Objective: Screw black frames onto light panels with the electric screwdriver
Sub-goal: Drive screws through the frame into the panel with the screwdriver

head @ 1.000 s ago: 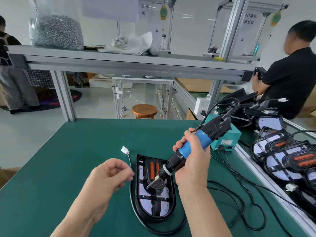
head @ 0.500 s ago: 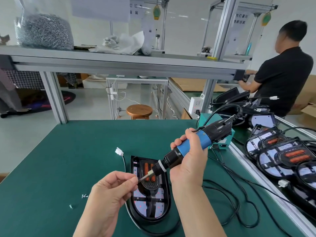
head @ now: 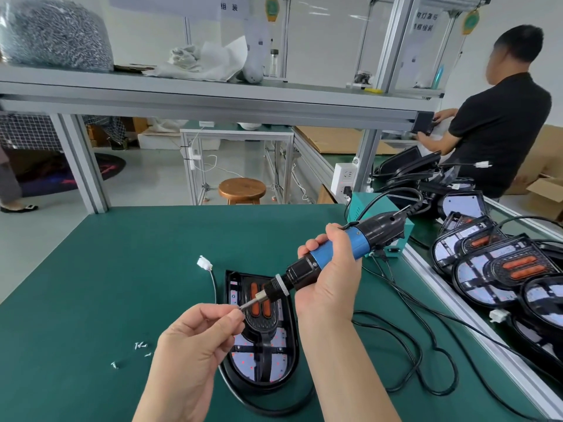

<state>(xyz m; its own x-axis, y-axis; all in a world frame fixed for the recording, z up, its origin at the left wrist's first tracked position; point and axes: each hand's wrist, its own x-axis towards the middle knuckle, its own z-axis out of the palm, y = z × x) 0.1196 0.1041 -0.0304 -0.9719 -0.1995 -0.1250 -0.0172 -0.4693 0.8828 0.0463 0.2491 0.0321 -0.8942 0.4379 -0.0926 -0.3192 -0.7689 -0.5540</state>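
**Head view: condition**

The right hand (head: 330,287) gripped the screwdriver (head: 335,252) round its blue barrel, fingers fully curled. The tool was tilted, with the bit (head: 248,304) pointing down towards the left hand (head: 195,339). There, thumb and forefinger were narrowed to a pinch at the bit tip, the remaining fingers curled under. Whether a screw sat inside the pinch could not be told; the fingertips hid it.

The light panel (head: 275,359), with its black frame (head: 262,325) laid on it, rested flat on the green mat (head: 122,269). It lay directly beneath the left fingertips and the right wrist, and neither hand touched it. Loose screws (head: 140,345) lay on the mat to the left of the left knuckles. The power cord (head: 405,339) looped on the mat to the right of the right forearm.

**Head view: hazards (judged)**

- Triggering the tool while the fingertips surrounded the bit could nip or abrade them.
- A screw seated crooked on the bit would probably drop during the move to the frame, or enter its hole at an angle and strip the thread.
- Neither hand steadied the frame. Driving torque could shift it on the panel and misalign the holes.
- A bit slipping off a screw head could gouge the lit face.
- The cord loops near the right forearm could drag on the tool and pull it off line.
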